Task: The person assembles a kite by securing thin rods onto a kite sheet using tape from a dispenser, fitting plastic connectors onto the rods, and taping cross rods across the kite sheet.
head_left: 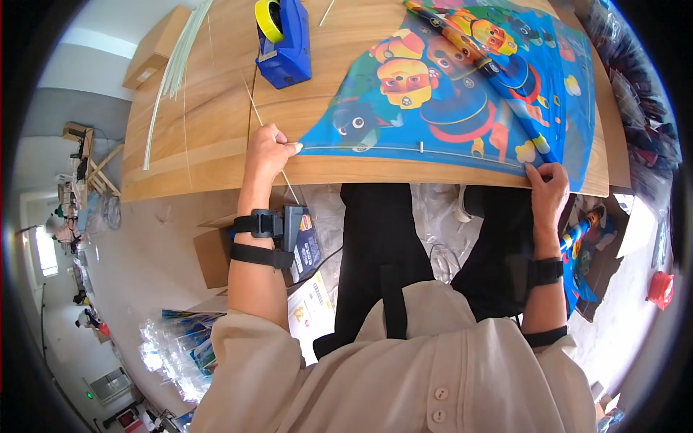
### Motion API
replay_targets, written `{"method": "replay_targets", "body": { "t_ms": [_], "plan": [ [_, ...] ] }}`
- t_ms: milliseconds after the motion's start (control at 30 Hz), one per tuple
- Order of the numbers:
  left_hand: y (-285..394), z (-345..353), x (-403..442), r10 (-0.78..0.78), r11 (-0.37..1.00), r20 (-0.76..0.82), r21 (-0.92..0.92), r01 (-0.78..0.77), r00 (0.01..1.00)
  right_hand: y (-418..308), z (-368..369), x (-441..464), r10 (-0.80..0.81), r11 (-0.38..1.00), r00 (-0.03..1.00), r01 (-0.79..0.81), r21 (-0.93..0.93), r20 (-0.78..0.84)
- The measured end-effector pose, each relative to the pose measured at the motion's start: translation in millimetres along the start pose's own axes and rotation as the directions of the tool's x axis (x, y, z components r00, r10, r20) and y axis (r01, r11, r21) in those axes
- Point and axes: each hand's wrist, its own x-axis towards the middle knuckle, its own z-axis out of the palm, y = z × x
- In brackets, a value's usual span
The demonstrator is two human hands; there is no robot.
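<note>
A blue sheet [455, 133] printed with cartoon dogs lies over the right part of the wooden table. Its lower edge runs along the table's front, with a thin pale rod [361, 149] and a small white clip [421, 146] on it. My left hand [268, 153] is closed, pinching the sheet's left corner and the rod's end; another thin stick passes beside it. At the lower right, my right hand [548, 189] pinches the sheet's edge near the rod's other end. A rolled printed sheet [462, 45] lies diagonally on top.
A blue tape dispenser [292, 58] stands at the table's back, left of the sheet. Thin pale sticks [173, 65] lie at the far left near a cardboard box [157, 47]. Plastic-wrapped items [642, 94] are piled to the right. Below the table is an open box [603, 252].
</note>
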Motion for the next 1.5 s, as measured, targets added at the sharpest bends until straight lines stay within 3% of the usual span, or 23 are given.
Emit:
{"method": "replay_targets", "body": {
  "t_ms": [67, 167, 200, 233, 267, 300, 367, 433, 500, 567, 600, 633, 700, 733, 800, 833, 900, 1033, 1133, 1367, 1433, 1467, 1500],
  "plan": [
    [-1.9, 0.5, -3.9, 0.033, 0.999, -0.042, -0.024, -0.034, 0.999, 16.0, 7.5, -2.9, -0.155, 0.983, 0.985, 0.162, 0.09, -0.079],
    [7.6, 5.9, -31.0, 0.041, 0.99, -0.199, 0.139, -0.013, 0.979, 2.6, -2.4, -17.9, -0.265, 0.954, 0.957, 0.278, 0.111, -0.12],
    [14.4, 9.8, -45.0, 0.266, 0.939, -0.262, 0.289, -0.188, 0.928, -6.1, -6.9, -24.7, -0.263, 0.954, 0.958, 0.276, 0.113, -0.118],
    [20.2, 14.4, -58.5, 0.482, 0.833, -0.286, 0.442, -0.332, 0.828, -16.9, -12.1, -31.3, -0.315, 0.949, 0.949, 0.315, 0.026, 0.0],
    [25.8, 20.8, -71.6, 0.481, 0.833, -0.286, 0.443, -0.33, 0.829, -22.2, -15.1, -36.0, -0.354, 0.931, 0.928, 0.362, -0.055, 0.12],
    [31.4, 27.4, -84.0, 0.488, 0.789, -0.195, 0.515, -0.335, 0.851, -22.4, -16.0, -39.2, -0.354, 0.93, 0.927, 0.363, -0.054, 0.121],
    [28.8, 30.5, -93.1, 0.485, 0.737, -0.105, 0.583, -0.342, 0.868, -22.1, -17.6, -44.8, -0.513, 0.792, 0.841, 0.541, -0.282, 0.173],
    [14.6, 29.9, -90.3, 0.381, 0.744, -0.196, 0.645, -0.173, 0.904, -11.9, -17.1, -44.7, -0.449, 0.815, 0.874, 0.486, -0.316, 0.185],
    [8.1, 19.0, -84.9, 0.388, 0.72, -0.222, 0.679, -0.144, 0.895, -6.2, -18.8, -42.4, -0.412, 0.822, 0.902, 0.43, -0.373, 0.131],
    [12.7, 1.9, -75.7, 0.383, 0.799, -0.206, 0.562, -0.211, 0.901, -14.8, -23.0, -42.3, -0.456, 0.825, 0.887, 0.451, -0.342, 0.07],
    [12.3, -3.4, -64.8, 0.494, 0.777, -0.302, 0.574, -0.258, 0.815, -22.2, -23.8, -42.8, -0.51, 0.834, 0.858, 0.509, -0.214, 0.053],
    [7.4, -8.6, -49.3, 0.498, 0.773, -0.309, 0.581, -0.254, 0.81, -30.1, -22.6, -44.3, -0.56, 0.824, 0.828, 0.56, -0.084, 0.026],
    [0.8, -19.8, -12.1, 0.395, 0.915, -0.447, 0.115, -0.386, 0.802, -51.5, -15.4, -48.7, -0.622, 0.78, 0.783, 0.617, 0.104, 0.021],
    [10.2, -25.2, 2.8, 0.401, 0.913, -0.455, 0.124, -0.39, 0.795, -57.8, -10.2, -51.2, -0.648, 0.756, 0.759, 0.632, 0.169, 0.059],
    [30.1, -33.8, 31.0, 0.203, 0.889, -0.57, -0.235, -0.394, 0.796, -67.1, 2.4, -56.4, -0.705, 0.698, 0.702, 0.665, 0.264, 0.096],
    [36.0, -40.7, 45.4, 0.207, 0.887, -0.576, -0.23, -0.4, 0.791, -71.4, 7.4, -57.8, -0.733, 0.667, 0.673, 0.685, 0.293, 0.096],
    [48.9, -53.3, 66.7, -0.055, 0.832, -0.323, -0.538, -0.136, 0.945, -77.5, 13.0, -58.0, -0.749, 0.648, 0.656, 0.696, 0.311, 0.094],
    [72.1, -61.4, 87.0, -0.26, 0.779, -0.192, -0.621, 0.088, 0.946, -80.7, 17.0, -54.9, -0.743, 0.657, 0.648, 0.656, 0.371, 0.169],
    [81.9, -62.8, 93.6, -0.24, 0.739, -0.091, -0.663, 0.121, 0.966, -79.4, 18.9, -54.3, -0.731, 0.666, 0.66, 0.635, 0.392, 0.171],
    [72.6, -56.4, 96.7, -0.239, 0.561, -0.082, -0.825, 0.068, 0.968, -75.8, 22.9, -54.0, -0.724, 0.664, 0.674, 0.623, 0.413, 0.149],
    [63.2, -56.1, 91.2, -0.123, 0.373, -0.073, -0.928, -0.022, 0.99, -75.2, 22.9, -54.4, -0.727, 0.66, 0.671, 0.626, 0.415, 0.143],
    [59.3, -53.8, 88.3, -0.122, 0.374, -0.074, -0.927, -0.023, 0.99, -75.0, 22.9, -54.5, -0.729, 0.658, 0.669, 0.629, 0.414, 0.143],
    [55.5, -51.5, 85.5, -0.111, 0.277, -0.055, -0.961, -0.022, 0.992, -74.9, 22.9, -54.4, -0.732, 0.656, 0.667, 0.632, 0.413, 0.141]
  ]
}}
